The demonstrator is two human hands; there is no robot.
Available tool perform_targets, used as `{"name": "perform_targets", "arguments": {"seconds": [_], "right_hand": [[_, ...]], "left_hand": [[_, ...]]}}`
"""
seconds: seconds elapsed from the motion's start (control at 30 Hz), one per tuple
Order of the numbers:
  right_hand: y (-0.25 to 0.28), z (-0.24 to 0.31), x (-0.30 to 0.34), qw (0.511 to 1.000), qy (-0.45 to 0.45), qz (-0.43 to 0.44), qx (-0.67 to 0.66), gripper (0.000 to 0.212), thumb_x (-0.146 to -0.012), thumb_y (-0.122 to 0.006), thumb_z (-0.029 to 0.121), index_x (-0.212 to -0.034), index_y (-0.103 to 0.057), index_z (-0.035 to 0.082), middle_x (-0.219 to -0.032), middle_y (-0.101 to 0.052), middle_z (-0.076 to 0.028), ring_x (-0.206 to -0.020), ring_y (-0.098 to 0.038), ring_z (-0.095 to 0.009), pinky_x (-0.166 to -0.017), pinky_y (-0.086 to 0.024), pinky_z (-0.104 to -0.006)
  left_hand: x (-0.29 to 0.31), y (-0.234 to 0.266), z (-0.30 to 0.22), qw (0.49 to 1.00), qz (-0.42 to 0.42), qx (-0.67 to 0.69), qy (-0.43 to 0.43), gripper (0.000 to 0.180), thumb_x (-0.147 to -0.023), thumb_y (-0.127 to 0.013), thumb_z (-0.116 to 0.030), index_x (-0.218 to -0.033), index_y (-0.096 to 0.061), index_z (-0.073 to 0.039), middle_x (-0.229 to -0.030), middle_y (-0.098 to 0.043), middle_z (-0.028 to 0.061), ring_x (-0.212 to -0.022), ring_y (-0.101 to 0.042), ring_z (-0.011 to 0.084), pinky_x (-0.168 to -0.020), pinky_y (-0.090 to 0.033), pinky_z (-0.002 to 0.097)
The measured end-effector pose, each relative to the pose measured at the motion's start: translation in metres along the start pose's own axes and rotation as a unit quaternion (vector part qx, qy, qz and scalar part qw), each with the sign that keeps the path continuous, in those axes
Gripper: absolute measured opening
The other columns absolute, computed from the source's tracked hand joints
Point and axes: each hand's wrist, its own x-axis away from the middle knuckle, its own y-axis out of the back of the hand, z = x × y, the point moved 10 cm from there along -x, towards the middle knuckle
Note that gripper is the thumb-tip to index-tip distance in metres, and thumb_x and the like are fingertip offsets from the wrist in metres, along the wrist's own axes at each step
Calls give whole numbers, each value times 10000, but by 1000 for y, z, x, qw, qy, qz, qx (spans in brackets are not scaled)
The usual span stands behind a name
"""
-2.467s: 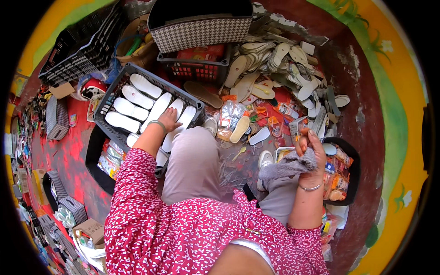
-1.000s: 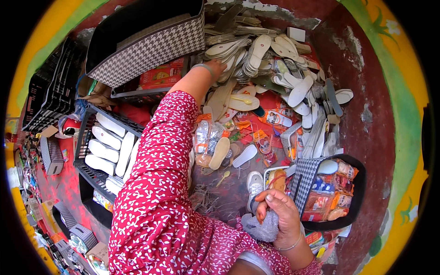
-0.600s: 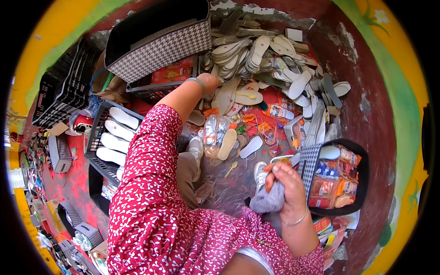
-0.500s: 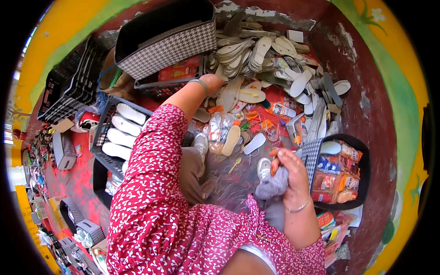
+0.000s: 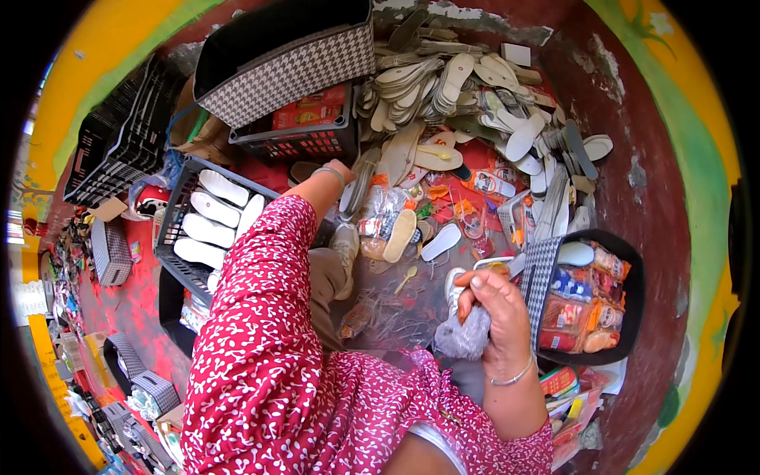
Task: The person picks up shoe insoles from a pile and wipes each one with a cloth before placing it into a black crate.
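Red-smeared grey floor (image 5: 146, 305) | upper centre: our left grip (image 5: 339, 172) clamped on off-white flat insole stack (image 5: 361, 182), best held squarely | lower right: our right grip (image 5: 503, 313) clamped on fuzzy grey cloth (image 5: 463, 336)

Left hand (image 5: 341, 169) and insole bundle (image 5: 361, 184) closer

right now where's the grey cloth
In the head view, the grey cloth is low, right of centre, bunched in the right hand, left of the houndstooth-sided bin.
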Motion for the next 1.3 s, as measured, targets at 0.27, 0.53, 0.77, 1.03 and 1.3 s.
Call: {"name": "perform_targets", "arguments": {"seconds": [0.27,0.53,0.77,1.03,1.3], "right_hand": [[6,-1,-10,997,-69,-32,-6,249,-904,-528,210,-963,-599,-22,-657,-566,-56,-606,-512,-95,-577,-390,-200],[21,-6,-12,995,-70,-71,-6,239,-908,-520,197,-958,-597,-24,-641,-559,-55,-599,-505,-93,-571,-387,-200],[2,8,-10,998,46,4,-31,239,-894,-535,193,-935,-597,-33,-554,-495,-20,-509,-449,-81,-510,-359,-212],[2,32,-11,978,201,52,2,241,-897,-525,202,-873,-603,-25,-490,-429,3,-453,-401,-77,-491,-354,-223],[-20,66,20,945,326,0,18,179,-876,-569,93,-1028,-572,-1,-665,-521,4,-541,-475,-69,-577,-435,-193]], "left_hand": [[-1,-82,-30,997,-12,-77,22,962,-656,-746,-459,-1391,-254,-80,-1292,-454,198,-1140,-499,338,-938,-413,444],[-19,-83,-40,999,38,17,-34,601,-774,-646,-256,-1278,-432,-9,-1183,-555,208,-1097,-550,311,-892,-459,365],[55,1,-95,890,238,-259,-290,486,-770,-635,-170,-1226,-532,-35,-1204,-560,163,-983,-611,287,-875,-468,368],[330,128,-115,631,460,568,-260,582,-721,-547,-28,-1276,-389,46,-1138,-570,200,-997,-610,274,-897,-481,395],[433,124,-107,583,398,623,-336,555,-763,-616,-198,-1232,-427,31,-1002,-634,144,-791,-666,190,-709,-553,282]]}}
